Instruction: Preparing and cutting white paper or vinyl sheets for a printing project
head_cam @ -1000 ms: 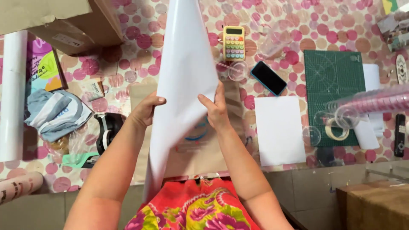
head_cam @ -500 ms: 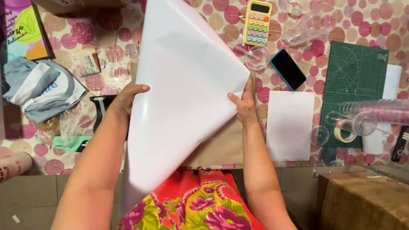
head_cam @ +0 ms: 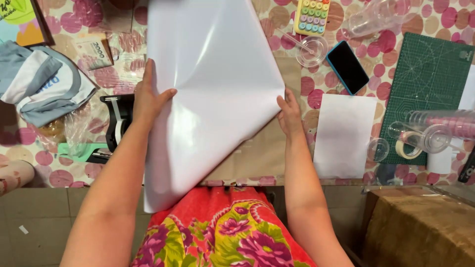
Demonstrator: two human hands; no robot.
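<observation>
A large glossy white sheet (head_cam: 213,89) is held up over the table, spreading from the top of the view down to my lap. My left hand (head_cam: 148,96) grips its left edge, thumb on the front. My right hand (head_cam: 289,113) holds the right corner of the sheet. Under the sheet lies a piece of brown paper (head_cam: 262,153) on the pink-dotted tablecloth (head_cam: 321,84). The sheet hides most of what lies behind it.
Right of my hands lie a white paper sheet (head_cam: 344,136), a black phone (head_cam: 347,66), a pastel calculator (head_cam: 311,15), a green cutting mat (head_cam: 430,79), clear plastic cups (head_cam: 435,131) and a tape roll (head_cam: 408,146). To the left are a black tape dispenser (head_cam: 118,121) and a folded cloth (head_cam: 42,84).
The white sheet has been opened wider and flatter. My two hands have moved apart, the right one further to the right, and the view has shifted closer.
</observation>
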